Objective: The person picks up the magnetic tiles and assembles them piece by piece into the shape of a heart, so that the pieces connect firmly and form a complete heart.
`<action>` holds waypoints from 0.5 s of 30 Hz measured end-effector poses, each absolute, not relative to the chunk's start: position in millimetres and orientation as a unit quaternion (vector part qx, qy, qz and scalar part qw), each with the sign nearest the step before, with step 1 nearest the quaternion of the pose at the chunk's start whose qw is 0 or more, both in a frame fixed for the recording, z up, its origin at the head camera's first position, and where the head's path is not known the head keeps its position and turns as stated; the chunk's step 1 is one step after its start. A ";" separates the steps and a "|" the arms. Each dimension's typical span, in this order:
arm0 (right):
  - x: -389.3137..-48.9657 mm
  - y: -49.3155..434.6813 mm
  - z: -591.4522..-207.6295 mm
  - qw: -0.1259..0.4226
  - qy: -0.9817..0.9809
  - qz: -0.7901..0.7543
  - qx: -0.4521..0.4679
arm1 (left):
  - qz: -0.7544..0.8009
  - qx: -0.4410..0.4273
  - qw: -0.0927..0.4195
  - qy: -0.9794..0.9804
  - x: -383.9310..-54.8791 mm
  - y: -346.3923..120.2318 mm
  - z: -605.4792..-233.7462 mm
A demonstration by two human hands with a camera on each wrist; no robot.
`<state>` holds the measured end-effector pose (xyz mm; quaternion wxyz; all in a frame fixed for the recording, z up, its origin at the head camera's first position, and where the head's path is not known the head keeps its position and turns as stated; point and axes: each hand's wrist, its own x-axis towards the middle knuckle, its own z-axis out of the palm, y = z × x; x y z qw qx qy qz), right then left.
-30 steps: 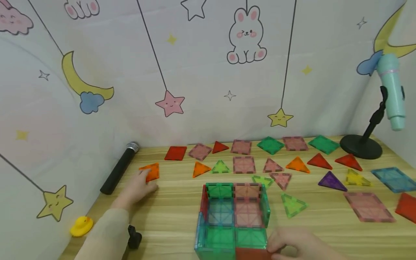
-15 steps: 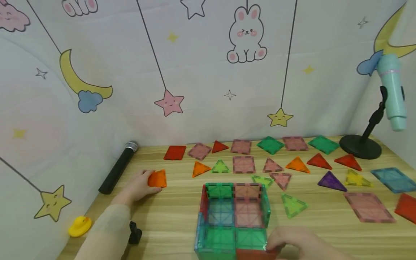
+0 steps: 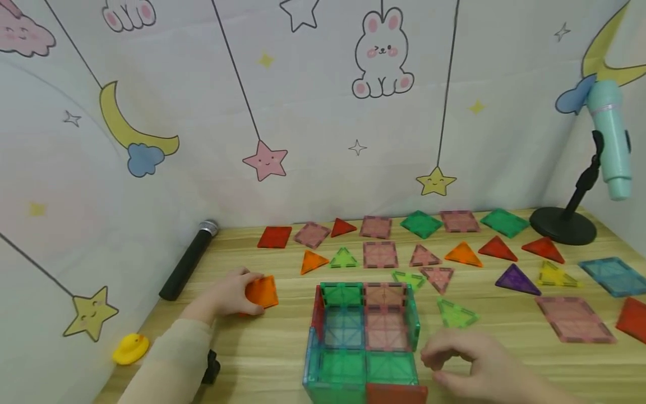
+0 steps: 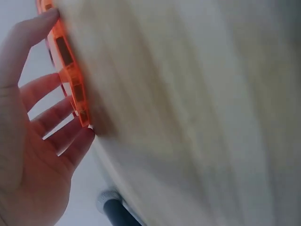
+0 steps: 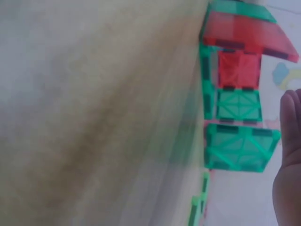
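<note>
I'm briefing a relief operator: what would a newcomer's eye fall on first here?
Probably the open box of translucent magnetic tiles, front and centre on the table. To its left, the left hand holds an orange tile. At the far right, a mint-green microphone stands out on its black stand.

A passage crosses the worktop (image 3: 284, 345) between the left hand (image 3: 233, 293) and the tile box (image 3: 342, 295). The box's upright walls (image 3: 312, 356) obstruct low sideways entry; its open top gives access from above. To the left, a black microphone (image 3: 189, 261) limits room.
</note>
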<state>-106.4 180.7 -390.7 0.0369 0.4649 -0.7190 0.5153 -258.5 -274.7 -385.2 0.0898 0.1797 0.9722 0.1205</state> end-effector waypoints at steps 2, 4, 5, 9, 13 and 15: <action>-106.5 181.9 -388.2 0.046 -0.725 0.518 0.452 | 0.121 0.199 0.094 0.968 -257.2 -265.0 -384.9; -107.0 182.8 -387.7 0.050 -0.720 0.523 0.453 | 0.113 0.214 0.095 0.966 -257.0 -257.6 -385.6; -107.8 183.1 -388.0 0.056 -0.716 0.523 0.459 | 0.110 0.219 0.096 0.965 -257.2 -254.9 -386.4; -113.0 184.7 -388.3 0.077 -0.698 0.532 0.474 | 0.119 0.230 0.094 0.961 -254.5 -245.7 -386.0; -121.8 184.3 -378.3 0.100 -0.699 0.536 0.464 | 0.219 0.262 0.059 0.938 -243.8 -226.9 -361.4; -126.7 179.9 -369.1 0.108 -0.717 0.526 0.445 | 0.274 0.299 0.035 0.913 -233.9 -211.1 -342.5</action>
